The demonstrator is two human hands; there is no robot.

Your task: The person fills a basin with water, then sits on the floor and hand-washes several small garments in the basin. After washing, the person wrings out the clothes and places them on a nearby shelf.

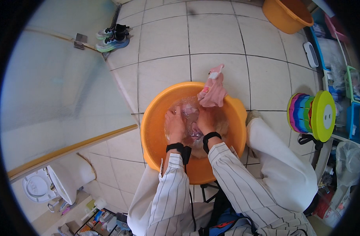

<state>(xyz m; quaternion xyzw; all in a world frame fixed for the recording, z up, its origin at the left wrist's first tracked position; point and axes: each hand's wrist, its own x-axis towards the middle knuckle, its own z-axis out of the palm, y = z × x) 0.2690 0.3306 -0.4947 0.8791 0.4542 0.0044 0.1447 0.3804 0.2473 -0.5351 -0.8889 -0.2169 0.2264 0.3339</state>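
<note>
Both my hands are down in an orange plastic basin (154, 92) of sudsy water. My left hand (175, 125) lies in the water on the left with its fingers apart, next to a wet pink cloth (190, 111). On the right, my right hand (205, 122) points down with fingers closed at the cloth's edge; the water and suds partly hide the fingertips. A pink garment (215, 91) with a white patch hangs over the basin's far right rim, just beyond my right hand. Black bands circle both wrists.
A colourful folding stool (322, 116) stands at right, beside shelves holding boxes and bags. Another orange basin (287, 16) is at the far right. Sneakers (113, 38) sit by a frosted glass door (75, 90) on the left, with a toilet (67, 179) lower left.
</note>
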